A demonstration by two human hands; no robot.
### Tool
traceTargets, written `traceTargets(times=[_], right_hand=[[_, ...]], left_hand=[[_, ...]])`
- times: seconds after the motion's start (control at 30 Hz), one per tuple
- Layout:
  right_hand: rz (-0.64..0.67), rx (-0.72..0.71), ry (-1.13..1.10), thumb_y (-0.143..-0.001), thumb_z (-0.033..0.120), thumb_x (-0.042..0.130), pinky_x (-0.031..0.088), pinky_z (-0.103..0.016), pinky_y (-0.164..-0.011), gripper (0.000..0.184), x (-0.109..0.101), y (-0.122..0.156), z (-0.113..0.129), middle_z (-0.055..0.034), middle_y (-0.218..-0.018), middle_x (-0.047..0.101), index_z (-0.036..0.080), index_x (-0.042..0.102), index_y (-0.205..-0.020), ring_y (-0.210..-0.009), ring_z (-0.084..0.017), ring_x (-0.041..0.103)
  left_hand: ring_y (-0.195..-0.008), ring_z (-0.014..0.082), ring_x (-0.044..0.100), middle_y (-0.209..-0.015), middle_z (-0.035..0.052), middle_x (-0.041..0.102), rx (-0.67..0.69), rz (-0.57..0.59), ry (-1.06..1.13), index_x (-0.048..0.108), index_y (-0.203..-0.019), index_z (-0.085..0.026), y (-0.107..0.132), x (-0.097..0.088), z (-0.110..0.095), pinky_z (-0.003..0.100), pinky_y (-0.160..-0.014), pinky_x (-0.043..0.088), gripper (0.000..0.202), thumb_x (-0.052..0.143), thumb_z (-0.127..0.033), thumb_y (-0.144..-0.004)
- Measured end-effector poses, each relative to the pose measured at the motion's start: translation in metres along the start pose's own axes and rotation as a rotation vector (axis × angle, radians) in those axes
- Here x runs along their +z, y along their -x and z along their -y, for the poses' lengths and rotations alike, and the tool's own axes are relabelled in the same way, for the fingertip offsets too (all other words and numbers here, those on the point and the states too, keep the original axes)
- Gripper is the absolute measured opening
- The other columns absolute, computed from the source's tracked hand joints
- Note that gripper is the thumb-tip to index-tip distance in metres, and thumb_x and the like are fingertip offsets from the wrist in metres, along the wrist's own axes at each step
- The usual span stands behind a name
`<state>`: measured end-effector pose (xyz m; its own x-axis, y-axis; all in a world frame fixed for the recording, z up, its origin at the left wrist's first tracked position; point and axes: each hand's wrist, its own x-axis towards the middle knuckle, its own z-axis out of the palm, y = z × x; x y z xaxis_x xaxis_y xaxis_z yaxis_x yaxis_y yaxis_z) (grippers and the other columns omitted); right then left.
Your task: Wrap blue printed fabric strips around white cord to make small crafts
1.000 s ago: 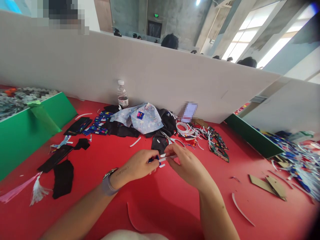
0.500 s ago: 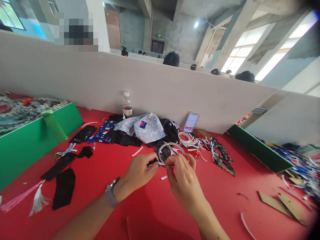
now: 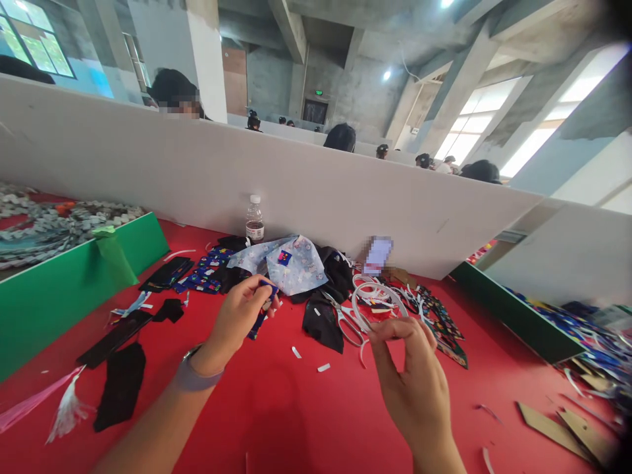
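Note:
My left hand [image 3: 237, 319] pinches a small piece of dark blue patterned fabric [image 3: 255, 326], partly covered by the fingers. Between the thumb and fingers of my right hand [image 3: 415, 368] is a roll of white tape [image 3: 363, 318], held up on edge over the table. Behind it, white-handled scissors [image 3: 347, 324] lie beside a black cloth piece [image 3: 322, 322]. Small white strips [image 3: 323, 368] are scattered on the red table [image 3: 291, 415] between my hands. A light blue printed cloth [image 3: 299, 270] with a dark blue patch lies farther back.
A bottle [image 3: 255, 220] and a phone [image 3: 378, 255] stand by the white partition [image 3: 207, 174]. Green-walled bins [image 3: 64, 289] flank the table. Black fabric pieces [image 3: 121, 388] and tassels [image 3: 72, 405] lie left, brown card pieces [image 3: 550, 428] right. People sit beyond the partition.
My hands, together before, have moved apart: the left with the blue fabric to the left, the right with the tape roll to the right. The scissors and black cloth now show between them.

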<state>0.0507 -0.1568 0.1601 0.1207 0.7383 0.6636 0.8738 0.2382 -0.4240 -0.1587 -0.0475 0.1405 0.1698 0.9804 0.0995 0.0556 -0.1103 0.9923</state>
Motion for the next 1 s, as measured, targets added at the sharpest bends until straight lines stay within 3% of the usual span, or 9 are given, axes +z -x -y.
traceTargets(times=[0.07,0.17,0.27,0.43,0.53,0.67,0.83,0.9,1.0], right_hand=[[0.004,0.031,-0.040,-0.088,0.015,0.046,0.034,-0.038,-0.087,0.014,0.001,-0.002,-0.002,-0.0007,-0.081,0.062,0.026,0.043,-0.081,-0.083,-0.020,0.058],[0.054,0.019,-0.090,-0.088,0.012,0.045,0.034,-0.038,-0.087,0.015,0.021,-0.003,-0.005,-0.0002,-0.079,0.060,0.025,0.043,-0.080,-0.081,-0.019,0.057],[0.156,-0.061,-0.192,-0.085,0.006,0.043,0.035,-0.037,-0.085,0.018,0.059,0.007,-0.007,0.0003,-0.076,0.057,0.023,0.043,-0.077,-0.076,-0.017,0.054],[0.436,-0.120,-0.305,-0.075,0.000,0.044,0.035,-0.038,-0.084,0.021,0.128,0.047,-0.005,-0.0028,-0.079,0.057,0.020,0.050,-0.075,-0.079,-0.019,0.052],[0.511,-0.128,-0.370,-0.071,0.001,0.049,0.038,-0.035,-0.081,0.020,0.149,0.060,-0.007,-0.0012,-0.075,0.060,0.020,0.054,-0.073,-0.075,-0.018,0.055],[0.498,-0.043,-0.439,-0.078,0.014,0.053,0.041,-0.029,-0.072,0.007,0.139,0.041,-0.019,-0.0010,-0.074,0.061,0.019,0.057,-0.077,-0.071,-0.017,0.056],[0.335,0.194,-0.506,-0.097,0.034,0.029,0.044,-0.025,-0.065,0.032,0.089,0.003,-0.027,-0.0037,-0.080,0.061,0.018,0.056,-0.092,-0.072,-0.015,0.057],[0.260,0.302,-0.666,-0.095,0.041,0.036,0.044,-0.025,-0.069,0.032,0.071,-0.002,-0.022,-0.0038,-0.083,0.062,0.018,0.059,-0.095,-0.075,-0.014,0.057],[0.340,0.281,-0.757,-0.087,0.044,0.054,0.043,-0.025,-0.065,0.026,0.058,-0.002,-0.011,-0.0008,-0.074,0.059,0.019,0.060,-0.092,-0.068,-0.013,0.055]], left_hand=[[-0.056,0.0106,0.055,-0.067,-0.0009,0.062,-0.026,0.050,0.078,0.052,-0.076,-0.018,0.002,0.001,-0.005,0.021,-0.053,0.043,0.016,0.047,-0.031,-0.083],[-0.066,0.0118,0.059,-0.077,0.0007,0.065,-0.030,0.151,0.137,0.054,-0.085,-0.019,0.012,0.008,-0.013,0.020,-0.057,0.044,0.022,0.048,-0.040,-0.086],[-0.069,0.0118,0.058,-0.081,0.0009,0.065,-0.036,0.221,0.246,0.054,-0.094,-0.020,0.022,0.013,-0.017,0.021,-0.060,0.046,0.023,0.048,-0.042,-0.087],[-0.068,0.0117,0.057,-0.081,0.0014,0.063,-0.121,0.292,0.328,0.053,-0.099,-0.020,0.027,0.010,-0.020,0.020,-0.056,0.045,0.020,0.051,-0.034,-0.086],[-0.067,0.0115,0.057,-0.083,0.0028,0.064,-0.121,0.303,0.261,0.053,-0.100,-0.018,0.029,0.007,-0.022,0.019,-0.053,0.044,0.021,0.051,-0.034,-0.086],[-0.070,0.0133,0.059,-0.086,0.0049,0.065,-0.061,0.359,0.158,0.050,-0.110,-0.017,0.029,0.007,-0.019,0.022,-0.056,0.045,0.030,0.049,-0.038,-0.089],[-0.073,0.0149,0.062,-0.088,0.0052,0.067,0.031,0.414,0.025,0.042,-0.128,-0.021,0.032,0.014,-0.010,0.028,-0.069,0.047,0.040,0.045,-0.038,-0.091],[-0.074,0.0156,0.062,-0.085,0.0043,0.067,0.038,0.445,-0.019,0.041,-0.131,-0.022,0.034,0.018,-0.009,0.029,-0.070,0.047,0.043,0.045,-0.039,-0.091],[-0.073,0.0160,0.063,-0.081,0.0034,0.066,0.028,0.471,-0.063,0.043,-0.132,-0.021,0.037,0.024,-0.010,0.027,-0.066,0.046,0.046,0.048,-0.039,-0.090]])
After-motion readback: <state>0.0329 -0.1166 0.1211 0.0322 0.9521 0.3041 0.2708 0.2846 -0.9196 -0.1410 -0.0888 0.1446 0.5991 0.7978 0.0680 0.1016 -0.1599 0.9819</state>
